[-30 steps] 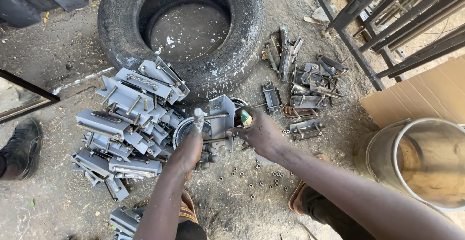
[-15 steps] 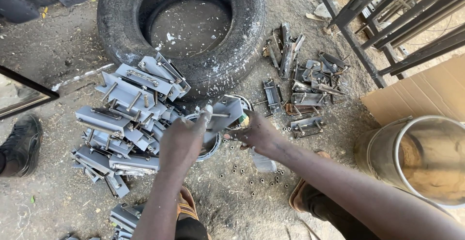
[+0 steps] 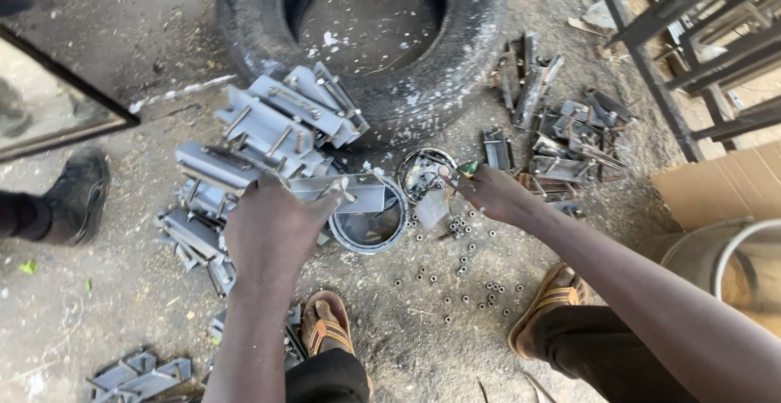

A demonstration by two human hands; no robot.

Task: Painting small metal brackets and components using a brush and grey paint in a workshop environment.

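Flat, bright daylight over dusty ground, and a sharp picture almost everywhere.

Light is soft and even, shadows faint; the left hand [image 3: 272, 232] throws only a weak dark patch just under its fingers, on the grey metal bracket [image 3: 342, 194] it grips. Pale glare sits on the metal pieces beyond those fingertips. Near the right hand [image 3: 488, 194], fingertips blur slightly. The tyre [image 3: 455, 61] bends outward, wide-lens distortion growing towards the frame edges and the overexposed bucket [image 3: 716, 265].
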